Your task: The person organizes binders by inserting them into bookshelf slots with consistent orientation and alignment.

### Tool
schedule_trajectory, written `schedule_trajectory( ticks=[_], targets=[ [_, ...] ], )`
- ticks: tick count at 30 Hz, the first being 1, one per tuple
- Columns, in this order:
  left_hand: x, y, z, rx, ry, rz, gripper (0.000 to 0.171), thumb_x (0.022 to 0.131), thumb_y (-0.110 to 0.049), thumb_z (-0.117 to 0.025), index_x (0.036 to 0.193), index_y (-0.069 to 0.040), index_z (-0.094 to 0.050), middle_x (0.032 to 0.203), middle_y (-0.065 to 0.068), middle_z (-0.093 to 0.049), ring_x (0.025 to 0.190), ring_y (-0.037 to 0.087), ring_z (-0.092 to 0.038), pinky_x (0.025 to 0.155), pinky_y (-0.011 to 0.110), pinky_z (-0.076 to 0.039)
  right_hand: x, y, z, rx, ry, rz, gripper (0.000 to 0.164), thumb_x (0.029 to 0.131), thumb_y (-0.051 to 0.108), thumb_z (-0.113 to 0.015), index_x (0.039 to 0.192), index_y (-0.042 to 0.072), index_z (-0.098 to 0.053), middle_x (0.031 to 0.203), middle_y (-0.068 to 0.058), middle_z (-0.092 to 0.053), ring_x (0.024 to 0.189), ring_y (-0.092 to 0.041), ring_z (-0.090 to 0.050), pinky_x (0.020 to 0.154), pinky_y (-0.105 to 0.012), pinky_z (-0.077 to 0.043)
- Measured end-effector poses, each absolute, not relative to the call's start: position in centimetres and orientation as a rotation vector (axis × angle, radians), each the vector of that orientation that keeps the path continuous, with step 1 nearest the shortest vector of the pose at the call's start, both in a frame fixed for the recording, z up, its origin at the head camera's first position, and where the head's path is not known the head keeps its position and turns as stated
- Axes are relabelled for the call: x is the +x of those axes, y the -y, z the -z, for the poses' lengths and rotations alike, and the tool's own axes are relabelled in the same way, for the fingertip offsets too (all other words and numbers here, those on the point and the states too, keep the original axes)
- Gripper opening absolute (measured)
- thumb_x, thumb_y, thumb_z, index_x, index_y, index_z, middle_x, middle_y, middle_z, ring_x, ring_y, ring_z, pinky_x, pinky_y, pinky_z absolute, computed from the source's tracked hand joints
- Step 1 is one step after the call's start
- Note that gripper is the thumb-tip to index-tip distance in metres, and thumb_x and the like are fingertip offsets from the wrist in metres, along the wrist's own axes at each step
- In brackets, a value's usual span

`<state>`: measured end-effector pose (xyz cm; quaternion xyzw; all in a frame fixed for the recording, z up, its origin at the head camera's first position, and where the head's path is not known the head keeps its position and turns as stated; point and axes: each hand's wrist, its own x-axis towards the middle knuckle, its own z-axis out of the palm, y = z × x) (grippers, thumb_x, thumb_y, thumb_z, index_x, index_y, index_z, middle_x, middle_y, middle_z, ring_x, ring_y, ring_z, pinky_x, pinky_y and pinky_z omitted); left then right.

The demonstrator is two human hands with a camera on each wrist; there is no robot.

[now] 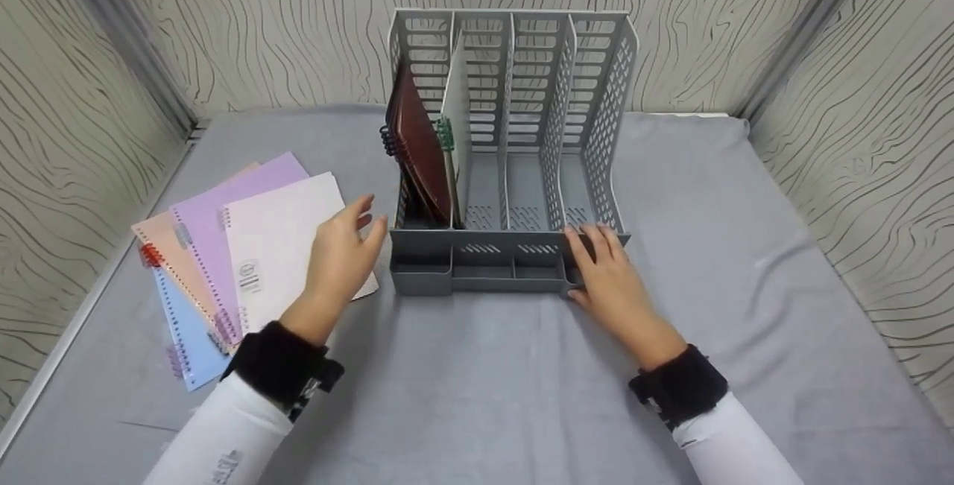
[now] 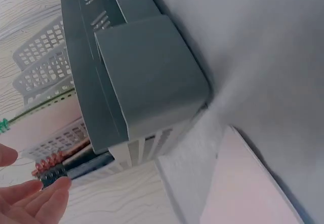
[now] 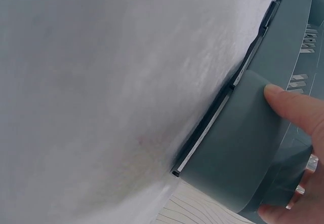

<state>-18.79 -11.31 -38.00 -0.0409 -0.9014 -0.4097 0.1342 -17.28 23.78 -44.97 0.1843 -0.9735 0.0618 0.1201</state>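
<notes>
A grey file organizer (image 1: pixel 514 261) with tall upright slots and small front compartments stands at the centre. My right hand (image 1: pixel 615 295) grips its front right corner; in the right wrist view the thumb (image 3: pixel 293 105) lies on the front wall and the other fingers reach over the panel. My left hand (image 1: pixel 339 254) hovers left of the organizer above a white spiral notebook (image 1: pixel 279 224), fingers relaxed and holding nothing. Brown-covered notebooks (image 1: pixel 417 142) lean in the leftmost slot. A pale notebook with green coils (image 1: pixel 456 120) stands in the slot beside them.
Fanned under the white notebook lie a purple notebook (image 1: pixel 201 224), a peach notebook (image 1: pixel 160 228) and a blue notebook (image 1: pixel 182 343). Grey cloth (image 1: pixel 477 395) covers the table. Wood-patterned panels (image 1: pixel 298 30) close in the back and sides.
</notes>
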Motion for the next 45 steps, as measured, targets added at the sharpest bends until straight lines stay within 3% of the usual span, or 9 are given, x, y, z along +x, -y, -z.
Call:
schedule_trajectory(
  ticks=[7,11,14,17,21,28,33,40,45],
  targets=[
    [-18.1,16.0,39.4,-0.040,2.648,1.083,0.034,0.092,-0.017,-0.055,0.120,0.003,-0.058,0.114,0.023,-0.062,0.102,0.034,-0.061,0.090,0.046,-0.044,-16.6,-23.9,45.6,0.549,2.815,-0.172,0.095,0.067,0.021,-0.084,0.143,0.002,-0.030,0.137,-0.024,-0.032,0.130,-0.043,-0.025,0.106,-0.050,-0.023],
    [-17.9,19.7,41.0,0.102,2.802,0.947,0.039,0.094,-0.023,-0.051,0.123,0.004,-0.055,0.116,0.025,-0.059,0.104,0.040,-0.058,0.087,0.051,-0.043,-16.1,-23.9,46.0,0.558,2.813,-0.171,0.095,0.066,0.020,-0.085,0.142,0.001,-0.031,0.136,-0.025,-0.033,0.128,-0.043,-0.026,0.105,-0.050,-0.025],
    [-17.8,22.7,41.9,0.237,3.002,0.845,0.053,0.095,-0.032,-0.048,0.132,0.005,-0.044,0.125,0.031,-0.050,0.110,0.046,-0.050,0.085,0.054,-0.042,-16.2,-23.8,46.0,0.563,2.809,-0.170,0.096,0.066,0.021,-0.085,0.143,0.001,-0.031,0.136,-0.025,-0.033,0.129,-0.043,-0.026,0.106,-0.050,-0.024],
    [-17.7,25.3,42.8,0.390,3.212,0.775,0.078,0.092,-0.048,-0.048,0.140,0.009,-0.025,0.132,0.040,-0.033,0.115,0.055,-0.038,0.087,0.059,-0.038,-16.6,-23.7,45.9,0.568,2.805,-0.159,0.096,0.067,0.022,-0.085,0.143,0.002,-0.030,0.137,-0.025,-0.034,0.129,-0.043,-0.026,0.106,-0.050,-0.023],
    [-17.2,27.5,43.7,0.579,3.379,0.823,0.108,0.083,-0.063,-0.053,0.142,0.013,-0.004,0.129,0.048,-0.016,0.109,0.058,-0.031,0.090,0.065,-0.032,-17.1,-23.6,45.6,0.564,2.801,-0.147,0.096,0.067,0.022,-0.085,0.143,0.002,-0.031,0.137,-0.025,-0.034,0.128,-0.043,-0.027,0.107,-0.049,-0.023],
    [-16.7,28.5,44.0,0.743,3.373,0.958,0.124,0.074,-0.070,-0.058,0.141,0.013,0.006,0.126,0.048,-0.009,0.100,0.054,-0.029,0.086,0.064,-0.034,-17.2,-23.7,45.4,0.551,2.823,-0.156,0.096,0.067,0.023,-0.084,0.144,0.002,-0.029,0.138,-0.024,-0.032,0.130,-0.043,-0.024,0.107,-0.050,-0.021],
    [-16.8,28.4,44.0,0.796,3.359,0.994,0.124,0.073,-0.071,-0.059,0.140,0.016,-0.001,0.122,0.045,-0.014,0.098,0.052,-0.032,0.078,0.057,-0.041,-17.2,-23.8,45.3,0.546,2.818,-0.151,0.097,0.067,0.023,-0.084,0.144,0.002,-0.030,0.138,-0.024,-0.033,0.129,-0.043,-0.025,0.107,-0.050,-0.022],
    [-17.1,28.7,44.3,0.702,3.404,0.905,0.099,0.078,-0.067,-0.056,0.127,0.016,-0.032,0.093,0.027,-0.047,0.085,0.040,-0.049,0.061,0.038,-0.040,-17.1,-23.7,45.0,0.557,2.799,-0.138,0.095,0.067,0.021,-0.085,0.143,0.001,-0.031,0.137,-0.024,-0.032,0.128,-0.043,-0.026,0.104,-0.051,-0.027],
    [-17.3,29.2,44.5,0.690,3.405,0.959,0.097,0.082,-0.061,-0.057,0.129,0.016,-0.024,0.097,0.028,-0.044,0.090,0.042,-0.047,0.066,0.041,-0.040,-17.0,-23.7,44.9,0.552,2.805,-0.138,0.094,0.068,0.021,-0.084,0.143,0.002,-0.031,0.137,-0.023,-0.033,0.129,-0.042,-0.027,0.104,-0.051,-0.028]
  ],
)
